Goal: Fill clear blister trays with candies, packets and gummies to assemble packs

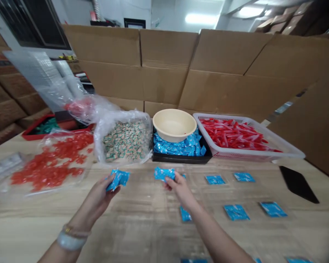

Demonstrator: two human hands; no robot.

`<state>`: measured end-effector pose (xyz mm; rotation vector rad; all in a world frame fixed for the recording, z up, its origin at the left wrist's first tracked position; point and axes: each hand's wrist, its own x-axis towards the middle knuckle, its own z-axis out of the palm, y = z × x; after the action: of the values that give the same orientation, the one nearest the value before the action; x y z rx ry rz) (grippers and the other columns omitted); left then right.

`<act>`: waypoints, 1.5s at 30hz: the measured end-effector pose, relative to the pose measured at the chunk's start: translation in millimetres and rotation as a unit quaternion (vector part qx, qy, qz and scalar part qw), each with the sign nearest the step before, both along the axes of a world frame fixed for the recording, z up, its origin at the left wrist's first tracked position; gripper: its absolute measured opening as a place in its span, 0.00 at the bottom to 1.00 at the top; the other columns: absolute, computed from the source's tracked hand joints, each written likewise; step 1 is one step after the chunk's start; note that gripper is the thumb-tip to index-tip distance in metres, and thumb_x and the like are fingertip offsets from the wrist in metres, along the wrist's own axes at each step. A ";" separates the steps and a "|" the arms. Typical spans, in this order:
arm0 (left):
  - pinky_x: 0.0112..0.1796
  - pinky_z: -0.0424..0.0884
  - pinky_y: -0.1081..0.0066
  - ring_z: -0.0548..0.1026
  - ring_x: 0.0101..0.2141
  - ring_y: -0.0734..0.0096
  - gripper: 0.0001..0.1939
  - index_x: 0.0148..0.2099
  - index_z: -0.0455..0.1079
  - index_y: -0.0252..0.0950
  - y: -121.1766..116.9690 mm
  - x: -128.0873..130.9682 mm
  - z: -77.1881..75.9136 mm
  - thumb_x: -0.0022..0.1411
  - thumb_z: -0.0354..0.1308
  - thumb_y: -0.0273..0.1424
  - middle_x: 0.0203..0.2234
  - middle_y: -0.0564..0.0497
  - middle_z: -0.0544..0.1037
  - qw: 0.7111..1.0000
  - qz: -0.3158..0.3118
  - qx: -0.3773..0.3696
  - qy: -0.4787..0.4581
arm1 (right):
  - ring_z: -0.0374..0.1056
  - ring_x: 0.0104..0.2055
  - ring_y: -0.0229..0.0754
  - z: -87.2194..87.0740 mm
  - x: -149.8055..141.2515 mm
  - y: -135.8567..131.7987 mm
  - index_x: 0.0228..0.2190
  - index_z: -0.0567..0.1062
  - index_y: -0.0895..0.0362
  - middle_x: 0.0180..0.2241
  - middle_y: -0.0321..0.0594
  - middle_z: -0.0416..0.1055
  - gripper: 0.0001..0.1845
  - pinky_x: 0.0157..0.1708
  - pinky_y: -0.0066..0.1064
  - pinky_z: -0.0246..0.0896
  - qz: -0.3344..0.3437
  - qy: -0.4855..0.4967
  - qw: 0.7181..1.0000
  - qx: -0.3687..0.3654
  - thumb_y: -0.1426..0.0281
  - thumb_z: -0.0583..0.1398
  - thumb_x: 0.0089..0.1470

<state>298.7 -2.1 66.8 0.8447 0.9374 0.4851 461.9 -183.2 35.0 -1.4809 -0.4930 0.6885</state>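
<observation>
My left hand (100,197) is closed around a few small blue packets (119,179), held above the table left of the middle. Between the thumb and fingers of my right hand (179,188) is a blue packet (163,173), level with the other bunch. Below and to the right, more blue packets (236,212) lie apart from each other in rows, among faint clear plastic outlines. One packet (185,214) is partly covered by my right forearm. Just beyond my hands, a black box (181,158) is filled with the same packets, and a cream bowl (171,137) rests on them.
A clear bag (98,146) holds small green-and-beige pieces. Red plastic pieces (49,164) lie on clear plastic at left, before a red tray (30,135). At right are a white basket (290,151) of red pointed items and a black flat object (298,184). Cardboard (164,84) walls the back.
</observation>
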 end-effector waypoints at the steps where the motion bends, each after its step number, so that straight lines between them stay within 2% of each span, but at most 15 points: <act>1: 0.27 0.70 0.75 0.71 0.23 0.77 0.02 0.29 0.67 0.33 -2.5 -13.1 -4.9 0.53 0.54 0.24 0.22 0.54 0.73 1.000 -0.003 -0.013 0.006 | 0.57 0.17 0.32 -6.7 -17.5 9.0 0.22 0.63 0.57 0.16 0.32 0.64 0.18 0.19 0.25 0.52 0.014 0.039 0.999 -0.001 0.55 0.60 0.38; 4: 0.28 0.68 0.76 0.71 0.23 0.76 0.04 0.31 0.69 0.32 -11.5 -30.6 -14.4 0.50 0.58 0.27 0.25 0.52 0.75 0.996 -0.081 -0.033 -0.019 | 0.52 0.14 0.30 -18.4 -55.1 32.5 0.20 0.61 0.56 0.12 0.29 0.61 0.21 0.15 0.23 0.45 0.038 0.094 0.995 -0.010 0.52 0.60 0.36; 7: 0.26 0.65 0.77 0.70 0.23 0.76 0.11 0.33 0.70 0.31 -19.4 -26.4 -18.6 0.47 0.62 0.33 0.25 0.51 0.75 0.977 -0.200 -0.012 -0.077 | 0.49 0.12 0.30 -20.8 -74.5 45.6 0.17 0.61 0.56 0.09 0.27 0.56 0.22 0.14 0.24 0.41 0.052 0.076 0.994 -0.053 0.50 0.57 0.39; 10: 0.28 0.65 0.75 0.70 0.24 0.73 0.14 0.32 0.70 0.30 -24.4 -20.0 -20.6 0.45 0.62 0.36 0.24 0.50 0.75 0.960 -0.267 0.001 -0.089 | 0.52 0.14 0.32 -23.9 -84.5 52.0 0.15 0.63 0.57 0.10 0.30 0.58 0.23 0.16 0.25 0.45 0.026 0.021 0.996 -0.081 0.49 0.54 0.41; 12: 0.27 0.65 0.74 0.70 0.24 0.73 0.15 0.32 0.70 0.30 -24.4 -20.9 -20.0 0.45 0.62 0.37 0.24 0.49 0.75 0.957 -0.277 0.005 -0.085 | 0.56 0.18 0.33 -26.9 -87.0 54.2 0.17 0.66 0.57 0.15 0.32 0.62 0.22 0.18 0.26 0.50 0.005 -0.003 0.998 -0.061 0.50 0.55 0.40; 14: 0.27 0.65 0.75 0.70 0.24 0.74 0.15 0.31 0.70 0.30 -20.0 -26.7 -17.5 0.44 0.63 0.37 0.23 0.50 0.74 0.963 -0.254 0.013 -0.088 | 0.57 0.20 0.34 -28.1 -84.7 54.1 0.19 0.67 0.57 0.17 0.33 0.64 0.21 0.20 0.26 0.51 -0.019 -0.029 0.998 -0.047 0.51 0.55 0.40; 17: 0.26 0.65 0.77 0.69 0.22 0.77 0.12 0.29 0.69 0.31 -7.8 -40.5 -12.8 0.44 0.63 0.35 0.20 0.54 0.73 0.979 -0.184 0.017 -0.084 | 0.55 0.18 0.34 -24.9 -72.7 49.6 0.17 0.66 0.57 0.14 0.32 0.61 0.21 0.19 0.26 0.50 -0.039 -0.100 0.988 -0.111 0.51 0.52 0.43; 22: 0.25 0.66 0.78 0.69 0.21 0.78 0.06 0.28 0.68 0.31 -1.5 -53.3 -13.3 0.47 0.61 0.29 0.20 0.54 0.73 0.984 -0.164 -0.010 -0.073 | 0.57 0.17 0.35 -19.5 -60.5 49.2 0.14 0.65 0.57 0.12 0.33 0.60 0.22 0.19 0.27 0.51 0.020 -0.160 0.964 -0.210 0.54 0.51 0.46; 26: 0.25 0.66 0.77 0.70 0.21 0.77 0.03 0.29 0.68 0.31 -6.6 -52.4 -17.1 0.50 0.58 0.26 0.21 0.53 0.73 0.986 -0.148 -0.024 -0.070 | 0.65 0.26 0.43 -19.0 -70.1 55.9 0.15 0.68 0.57 0.20 0.42 0.69 0.20 0.27 0.31 0.54 0.016 -0.236 0.929 -0.285 0.58 0.51 0.48; 30: 0.24 0.66 0.78 0.69 0.20 0.78 0.03 0.28 0.67 0.32 -6.9 -57.6 -17.5 0.54 0.54 0.23 0.19 0.54 0.73 0.993 -0.101 -0.044 -0.050 | 0.66 0.33 0.46 -14.5 -75.3 59.5 0.22 0.71 0.59 0.29 0.48 0.71 0.15 0.32 0.32 0.54 -0.002 -0.289 0.899 -0.329 0.65 0.51 0.51; 33: 0.23 0.66 0.78 0.69 0.20 0.78 0.06 0.27 0.67 0.32 -9.9 -63.4 -18.8 0.55 0.52 0.22 0.19 0.54 0.72 0.994 -0.084 -0.045 -0.054 | 0.65 0.37 0.43 -11.9 -75.3 60.7 0.32 0.72 0.58 0.33 0.44 0.71 0.09 0.33 0.29 0.54 -0.004 -0.317 0.891 -0.325 0.70 0.53 0.50; 36: 0.24 0.66 0.78 0.69 0.20 0.78 0.06 0.26 0.67 0.31 -16.2 -64.5 -22.3 0.55 0.53 0.22 0.19 0.53 0.72 0.994 -0.075 -0.055 -0.065 | 0.65 0.34 0.41 -13.9 -78.1 59.7 0.38 0.69 0.56 0.31 0.41 0.71 0.12 0.31 0.27 0.53 -0.018 -0.328 0.884 -0.334 0.72 0.54 0.49; 39: 0.22 0.66 0.78 0.69 0.19 0.78 0.07 0.27 0.67 0.32 -21.2 -58.5 -24.6 0.56 0.51 0.21 0.19 0.53 0.72 0.994 -0.051 -0.062 -0.071 | 0.63 0.30 0.40 -20.2 -81.3 58.3 0.31 0.71 0.56 0.29 0.40 0.69 0.07 0.28 0.28 0.51 -0.040 -0.375 0.861 -0.342 0.72 0.54 0.49; 41: 0.22 0.66 0.78 0.69 0.19 0.78 0.09 0.28 0.67 0.32 -21.8 -53.1 -24.5 0.57 0.49 0.20 0.19 0.53 0.72 0.995 -0.032 -0.058 -0.075 | 0.61 0.30 0.39 -24.0 -79.9 58.2 0.26 0.72 0.56 0.29 0.39 0.66 0.05 0.29 0.28 0.51 -0.049 -0.422 0.854 -0.300 0.73 0.55 0.48; 45: 0.22 0.67 0.78 0.68 0.19 0.79 0.07 0.28 0.67 0.32 -15.2 -53.4 -27.5 0.57 0.50 0.21 0.19 0.54 0.72 0.996 0.016 -0.057 -0.066 | 0.59 0.36 0.40 -22.0 -70.1 53.0 0.23 0.72 0.56 0.30 0.38 0.63 0.05 0.36 0.31 0.52 -0.053 -0.436 0.880 -0.183 0.75 0.57 0.45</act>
<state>245.3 -17.3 39.3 0.6878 0.8488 0.5040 391.8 -130.3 13.1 -2.1437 -0.9908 -0.0311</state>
